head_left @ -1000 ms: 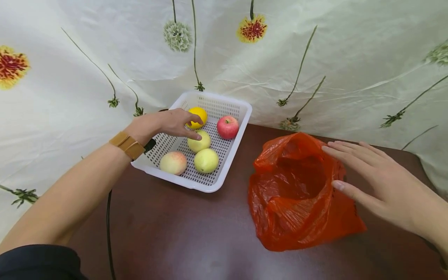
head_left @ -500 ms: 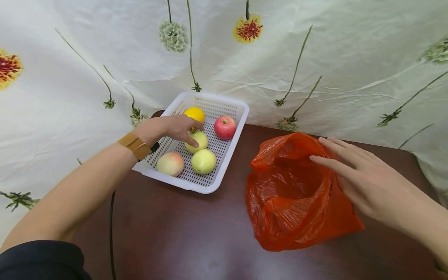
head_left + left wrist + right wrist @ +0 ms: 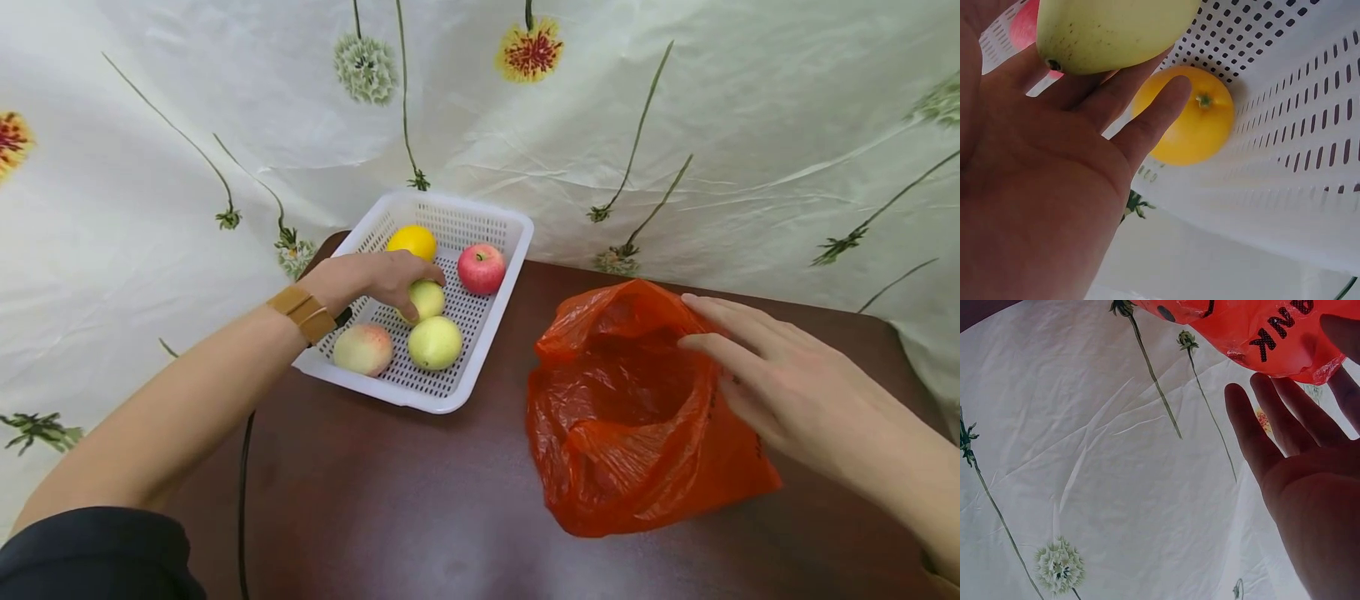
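Observation:
In the white plastic basket (image 3: 480, 354), my left hand (image 3: 382, 277) holds a yellow-green pear (image 3: 427, 300), thumb on the near side and fingers on the far side. In the left wrist view, brown specks mark this pear (image 3: 1110, 37), and the fingers reach behind it. A second yellow-green pear (image 3: 435, 343) lies just in front, a blushed peach (image 3: 363, 350) to its left. My right hand (image 3: 795, 379) is at the right rim of an open red plastic bag (image 3: 622, 467), fingers extended and touching it; the right wrist view shows them spread against the bag (image 3: 1260, 337).
An orange (image 3: 414, 241) sits in the basket's back left corner and a red apple (image 3: 482, 268) at its right side. A black cable (image 3: 244, 500) runs down the dark table (image 3: 450, 500) at left. Flower-printed cloth (image 3: 465, 100) hangs behind.
My left hand has moved right and down from above the fruit and closed around the pear. My right hand has moved left onto the bag's rim.

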Motion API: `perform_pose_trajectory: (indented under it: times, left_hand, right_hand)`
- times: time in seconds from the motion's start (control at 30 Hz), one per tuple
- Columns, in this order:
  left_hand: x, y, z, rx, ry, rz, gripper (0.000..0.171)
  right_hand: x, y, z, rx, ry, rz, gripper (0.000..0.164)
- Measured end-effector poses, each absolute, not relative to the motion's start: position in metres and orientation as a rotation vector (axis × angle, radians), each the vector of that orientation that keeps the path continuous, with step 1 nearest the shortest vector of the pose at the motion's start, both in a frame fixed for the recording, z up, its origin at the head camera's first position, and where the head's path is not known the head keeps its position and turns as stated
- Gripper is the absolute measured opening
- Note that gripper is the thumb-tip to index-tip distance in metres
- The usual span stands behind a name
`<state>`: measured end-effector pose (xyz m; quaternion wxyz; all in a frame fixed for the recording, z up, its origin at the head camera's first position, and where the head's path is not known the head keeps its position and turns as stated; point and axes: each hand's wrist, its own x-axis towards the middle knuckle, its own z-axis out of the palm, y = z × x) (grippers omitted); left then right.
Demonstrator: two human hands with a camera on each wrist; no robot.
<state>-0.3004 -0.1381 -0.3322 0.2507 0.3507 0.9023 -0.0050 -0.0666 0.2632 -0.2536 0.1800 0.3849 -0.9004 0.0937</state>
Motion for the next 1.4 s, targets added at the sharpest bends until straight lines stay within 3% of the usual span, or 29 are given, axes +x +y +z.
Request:
perform_pose_trajectory:
  times: [0.43, 1.4]
  left_hand:
    - [-0.301, -0.131, -0.336, 0.923, 2.448, -0.088, 0.070]
    - [-0.297, -0.137, -0.324, 0.898, 2.566, -0.081, 0.076]
  right_hand:
    - [-0.068, 0.260, -0.250, 1.099, -2.459, 0.277, 0.042]
    - [-0.070, 0.261, -0.250, 1.104, -2.476, 0.254, 0.048]
